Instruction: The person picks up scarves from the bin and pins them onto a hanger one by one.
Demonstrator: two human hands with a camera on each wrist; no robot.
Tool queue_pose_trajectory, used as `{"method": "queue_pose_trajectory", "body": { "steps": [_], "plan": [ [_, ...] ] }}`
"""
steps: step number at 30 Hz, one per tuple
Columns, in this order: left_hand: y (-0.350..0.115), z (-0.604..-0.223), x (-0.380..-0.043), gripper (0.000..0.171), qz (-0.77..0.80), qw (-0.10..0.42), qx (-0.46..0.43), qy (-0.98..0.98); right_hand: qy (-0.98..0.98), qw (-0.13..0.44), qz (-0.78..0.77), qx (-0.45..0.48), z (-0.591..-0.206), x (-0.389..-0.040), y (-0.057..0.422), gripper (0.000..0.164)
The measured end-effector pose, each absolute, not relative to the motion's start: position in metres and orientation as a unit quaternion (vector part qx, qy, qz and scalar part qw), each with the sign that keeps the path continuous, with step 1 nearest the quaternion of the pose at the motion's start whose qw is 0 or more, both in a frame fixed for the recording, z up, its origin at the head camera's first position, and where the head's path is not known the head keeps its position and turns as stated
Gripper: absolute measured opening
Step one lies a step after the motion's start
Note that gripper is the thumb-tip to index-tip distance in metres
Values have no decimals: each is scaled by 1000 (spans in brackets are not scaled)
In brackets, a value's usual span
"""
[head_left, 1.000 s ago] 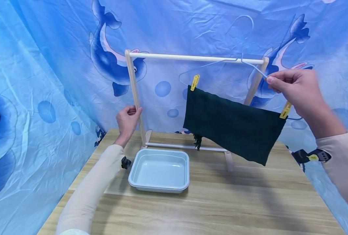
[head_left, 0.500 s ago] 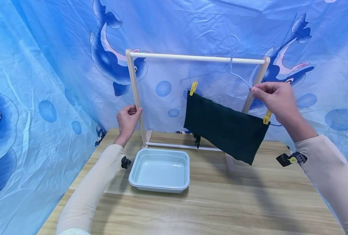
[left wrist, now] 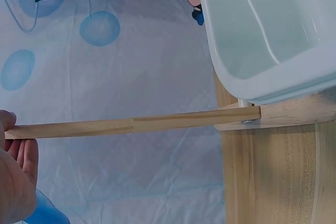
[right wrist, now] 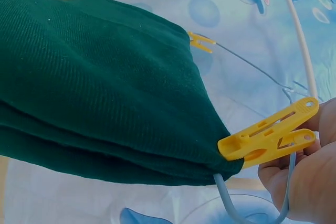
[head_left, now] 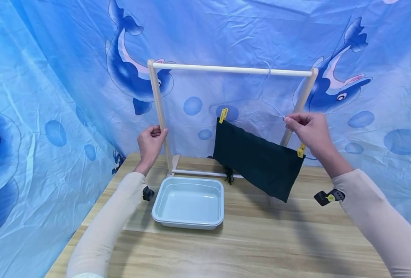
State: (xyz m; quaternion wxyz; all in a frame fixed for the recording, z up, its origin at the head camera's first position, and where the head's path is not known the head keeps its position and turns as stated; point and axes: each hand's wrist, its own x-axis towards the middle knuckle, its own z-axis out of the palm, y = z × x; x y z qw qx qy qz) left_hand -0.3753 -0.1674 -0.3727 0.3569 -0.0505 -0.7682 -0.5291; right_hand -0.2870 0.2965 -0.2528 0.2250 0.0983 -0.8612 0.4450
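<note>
My left hand [head_left: 151, 144] pinches the left wooden upright [head_left: 158, 96] of a small drying rack between thumb and fingers. With thumb and fingertips, my right hand [head_left: 311, 129] holds a thin light-blue wire hanger [head_left: 274, 109] by its right shoulder. The hanger's hook overlaps the rack's white top rail [head_left: 208, 68] in the head view. A folded dark green scarf [head_left: 257, 158] hangs from the hanger, tilted down to the right, its fringe at the lower left. Two yellow clothespins clip its upper corners, a left clothespin [head_left: 223, 115] and a right clothespin [right wrist: 268, 135] close to my right hand.
A pale blue plastic basin [head_left: 188, 224] stands on the wooden table [head_left: 247, 247], in front of the rack's left foot. Behind the rack hangs a blue curtain [head_left: 205, 23] printed with dolphins. The rack's lower bar [head_left: 198, 172] runs partly behind the scarf.
My right hand has moved down and left with the hanger and scarf, bringing the hook from above the rail down to it. My left hand has stayed on the upright.
</note>
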Motion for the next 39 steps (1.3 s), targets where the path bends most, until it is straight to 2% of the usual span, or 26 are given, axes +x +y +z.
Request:
{"method": "queue_pose_trajectory", "body": {
  "steps": [14, 30, 34, 39],
  "plan": [
    [-168, -371, -375, 27, -524, 354, -47, -773, -850, 220, 467, 105, -276, -292, 287, 38],
    [-169, -371, -378, 25, -519, 353, -46, -777, -877, 159, 438, 116, -271, -288, 292, 40],
    [-171, -371, -378, 27, -518, 351, -44, -779, -893, 184, 396, 108, -272, -282, 293, 44],
    [-173, -371, -379, 29, -520, 347, -50, -779, -878, 271, 386, 85, -275, -266, 294, 46]
  ]
}}
